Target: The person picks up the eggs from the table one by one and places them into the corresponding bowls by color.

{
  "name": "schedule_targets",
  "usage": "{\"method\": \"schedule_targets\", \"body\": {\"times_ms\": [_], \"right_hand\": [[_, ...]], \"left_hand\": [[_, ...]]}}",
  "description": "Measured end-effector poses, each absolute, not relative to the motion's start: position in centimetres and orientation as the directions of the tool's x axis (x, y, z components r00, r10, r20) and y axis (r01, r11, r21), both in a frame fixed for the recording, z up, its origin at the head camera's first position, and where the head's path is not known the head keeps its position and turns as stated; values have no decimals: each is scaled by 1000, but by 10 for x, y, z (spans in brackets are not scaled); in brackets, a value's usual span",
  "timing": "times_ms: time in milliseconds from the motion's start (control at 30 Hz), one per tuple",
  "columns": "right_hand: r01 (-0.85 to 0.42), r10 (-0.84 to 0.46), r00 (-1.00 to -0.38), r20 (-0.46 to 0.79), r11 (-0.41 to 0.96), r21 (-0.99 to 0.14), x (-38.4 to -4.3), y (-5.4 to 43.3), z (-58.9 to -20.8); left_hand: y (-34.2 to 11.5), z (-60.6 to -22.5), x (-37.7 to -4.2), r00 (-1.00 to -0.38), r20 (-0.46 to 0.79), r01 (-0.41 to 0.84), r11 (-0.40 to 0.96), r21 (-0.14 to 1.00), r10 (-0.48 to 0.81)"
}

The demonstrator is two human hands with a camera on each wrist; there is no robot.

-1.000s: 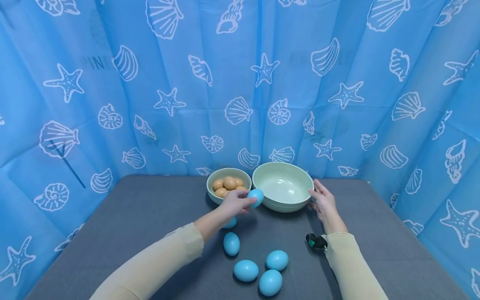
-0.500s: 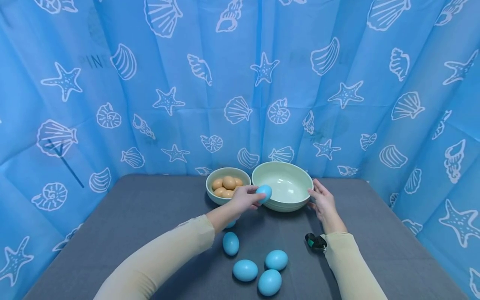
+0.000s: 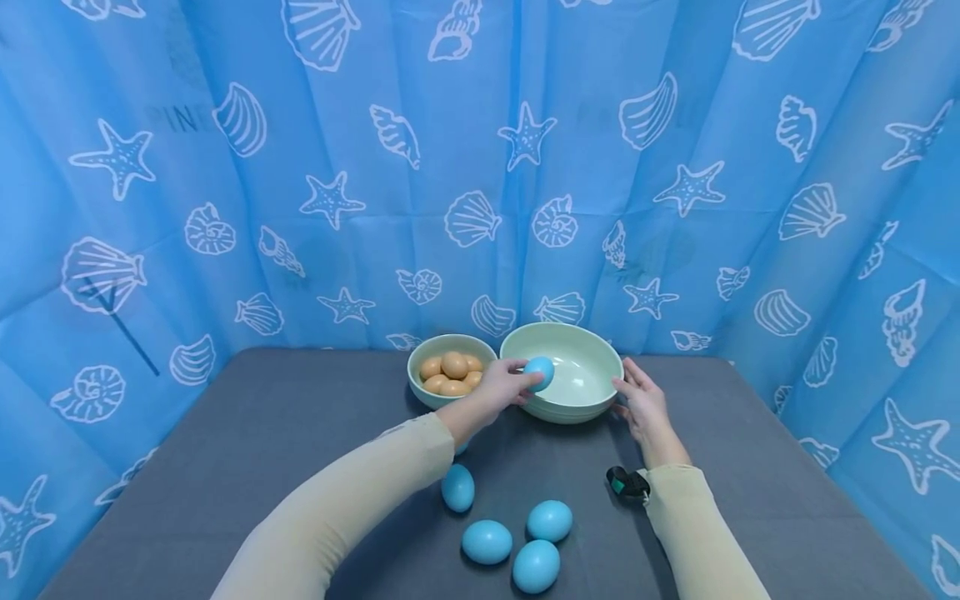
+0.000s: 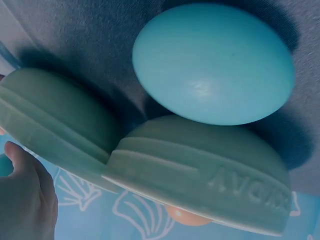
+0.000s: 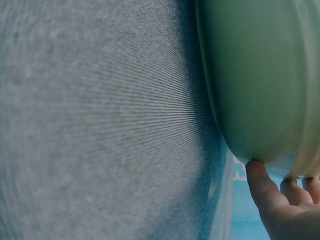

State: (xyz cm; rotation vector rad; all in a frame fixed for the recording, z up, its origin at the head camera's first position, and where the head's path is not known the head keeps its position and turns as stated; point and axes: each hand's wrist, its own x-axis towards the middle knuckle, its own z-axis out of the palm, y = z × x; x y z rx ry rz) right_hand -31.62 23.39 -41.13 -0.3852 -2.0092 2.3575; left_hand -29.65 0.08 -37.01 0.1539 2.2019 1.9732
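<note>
My left hand pinches a blue egg over the near left rim of the larger pale green bowl, whose visible inside is bare. In the left wrist view only part of that hand shows, with a sliver of the held egg. At the larger bowl's right side, my right hand holds the rim and wall; in the right wrist view its fingertips press against the bowl's outside. To the left stands a smaller green bowl with several brown eggs.
Several blue eggs lie on the grey tabletop: one egg nearest the left forearm, then one, one and one. Another egg is mostly behind the left wrist. A black device hangs by the right cuff. A blue curtain closes the back.
My left hand has carried the blue egg rightward and up, from in front of the gap between the bowls to over the larger bowl's rim. The right hand stays at that bowl.
</note>
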Motion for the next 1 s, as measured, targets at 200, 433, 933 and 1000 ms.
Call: {"method": "schedule_targets", "body": {"times_ms": [200,433,933,1000], "right_hand": [[127,177,-971,-158,-176,-976,-315,235,-411],[120,173,-973,-155,-196,-973,-314,234,-411],[131,189,-968,-165,-183,-974,-314,232,-412],[128,187,-969,-164,-189,-974,-314,232,-412]], "left_hand": [[13,-366,-301,-977,-62,-41,107,993,202],[25,-368,-310,-976,-51,-38,66,997,211],[44,-371,-331,-989,-67,-48,142,989,130],[47,-372,-332,-987,-81,-62,140,988,138]]}}
